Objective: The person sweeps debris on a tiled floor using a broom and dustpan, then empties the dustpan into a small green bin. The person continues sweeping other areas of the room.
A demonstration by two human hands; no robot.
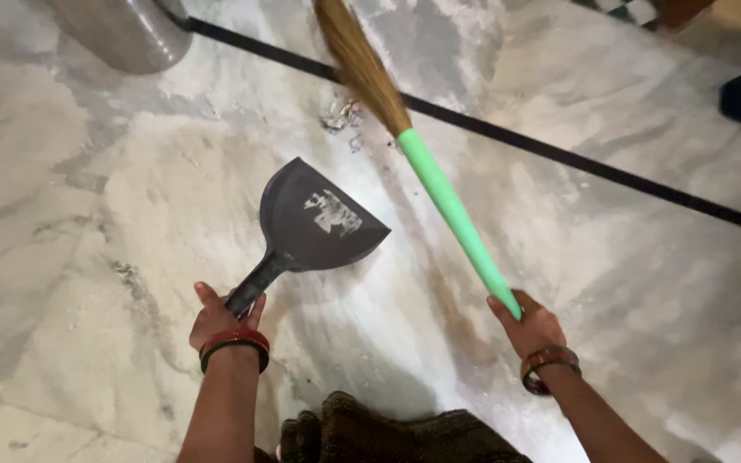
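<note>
Dustpan (319, 221), dark and flat-mouthed, sits low on the marble floor (87, 197), its mouth turned toward a small heap of debris (342, 117) just short of the black floor strip (559, 154). The left hand (220, 319) is curled tight around its handle. The right hand (529, 324) is closed around the broom (439, 184) by the end of its green grip, bristles beside the heap. The step looks like gathering; next likely calls for a short stroke toward the pan's lip, pan pressed flat.
</note>
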